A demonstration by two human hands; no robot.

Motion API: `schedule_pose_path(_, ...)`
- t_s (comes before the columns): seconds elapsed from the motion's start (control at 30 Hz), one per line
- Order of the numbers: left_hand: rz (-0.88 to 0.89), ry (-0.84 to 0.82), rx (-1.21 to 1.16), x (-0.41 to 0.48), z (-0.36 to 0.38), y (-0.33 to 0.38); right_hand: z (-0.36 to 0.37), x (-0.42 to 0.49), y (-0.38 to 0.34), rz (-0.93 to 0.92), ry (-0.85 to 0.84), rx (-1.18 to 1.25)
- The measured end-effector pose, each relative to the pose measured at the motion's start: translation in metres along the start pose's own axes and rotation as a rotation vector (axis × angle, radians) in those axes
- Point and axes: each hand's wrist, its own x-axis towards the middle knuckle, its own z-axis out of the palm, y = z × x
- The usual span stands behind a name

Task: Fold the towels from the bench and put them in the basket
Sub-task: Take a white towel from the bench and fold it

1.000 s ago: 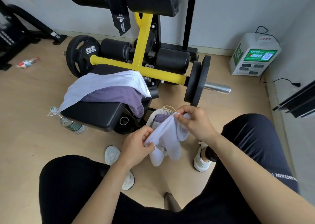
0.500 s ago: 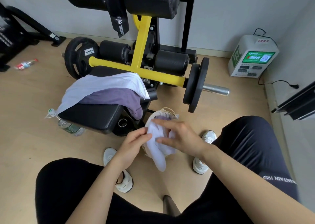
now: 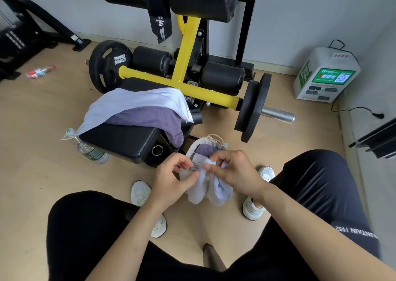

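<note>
Hands meet over the basket (image 3: pixel 194 150) at 6 o'clock of the counter (image 3: pixel 120 139). Left hand (image 3: pixel 171 180): fingers pinched on the left edge of the white towel (image 3: pixel 209 187), thumb and forefinger closed on the cloth by its small grey label. Right hand (image 3: pixel 233 171): fingers curled over the top of the same towel, clenched on it from the right.

Change from 0.5 s ago: the right hand then lay flat across the towel with fingers extended; it is now bunched, and the towel hangs in 2 rounded lobes below both hands instead of 1 tapered tail. At 1.0 s ago the towel was stretched between the hands.

White towel: held in the air, directly above the near rim of the basket; contact with the rim cannot be told. A purple towel (image 3: pixel 204 149) already lies inside the basket.

On the counter, unchanged: 1 pale towel (image 3: pixel 137 103) draped over 1 purple towel (image 3: pixel 150 120), both overhanging the 3 o'clock edge.
</note>
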Motion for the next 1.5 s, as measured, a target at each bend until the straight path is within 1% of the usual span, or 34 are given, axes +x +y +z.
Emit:
schedule_pose_path(0.07,0.024,-0.003,0.019,-0.003,0.011,0.004,-0.001,0.0,-0.001,0.007,-0.01,0.041)
schedule_pose_path(0.17,-0.011,0.032,0.038,-0.001,0.026,0.007,-0.005,0.0,-0.005,0.026,-0.06,0.147)
schedule_pose_path(0.23,0.037,0.071,0.054,0.002,0.03,0.005,-0.007,-0.001,-0.007,0.035,-0.076,0.19)
schedule_pose_path(0.4,0.137,0.139,0.173,0.005,0.028,0.0,-0.015,0.002,0.003,0.022,-0.047,0.174)
schedule_pose_path(0.5,0.149,0.186,0.287,0.007,0.023,-0.005,-0.017,0.002,0.005,0.028,-0.037,0.167)
schedule_pose_path(0.6,0.154,0.178,0.371,0.008,0.018,-0.012,-0.02,0.001,0.003,0.023,-0.027,0.187)
schedule_pose_path(0.7,0.142,0.171,0.382,0.009,0.012,-0.014,-0.03,0.004,0.002,0.055,0.05,0.255)
schedule_pose_path(0.77,0.124,0.163,0.38,0.008,0.008,-0.015,-0.037,0.007,0.004,0.087,0.134,0.306)
schedule_pose_path(0.83,0.066,0.153,0.373,0.007,0.003,-0.015,-0.045,0.011,0.009,0.129,0.234,0.357)
schedule_pose_path(0.9,-0.006,0.141,0.325,0.005,0.0,-0.021,-0.055,0.014,0.012,0.16,0.333,0.406)
schedule_pose_path(0.97,-0.068,0.108,0.221,0.005,-0.002,-0.028,-0.064,0.017,0.016,0.174,0.41,0.421)
schedule_pose_path(1.03,-0.125,0.072,0.16,0.006,-0.003,-0.035,-0.072,0.018,0.019,0.186,0.46,0.406)
schedule_pose_path(1.17,-0.176,0.015,0.185,0.007,-0.005,-0.041,-0.08,0.02,0.022,0.215,0.544,0.373)
schedule_pose_path(1.23,-0.2,0.006,0.154,0.008,-0.006,-0.039,-0.081,0.022,0.02,0.221,0.565,0.373)
schedule_pose_path(1.33,-0.289,0.071,0.014,0.011,-0.007,-0.03,-0.081,0.022,0.022,0.275,0.538,0.372)
schedule_pose_path(1.43,-0.323,0.132,-0.189,0.013,-0.01,-0.015,-0.083,0.02,0.028,0.333,0.369,0.345)
schedule_pose_path(1.5,-0.314,0.154,-0.25,0.014,-0.01,-0.005,-0.084,0.017,0.034,0.319,0.238,0.302)
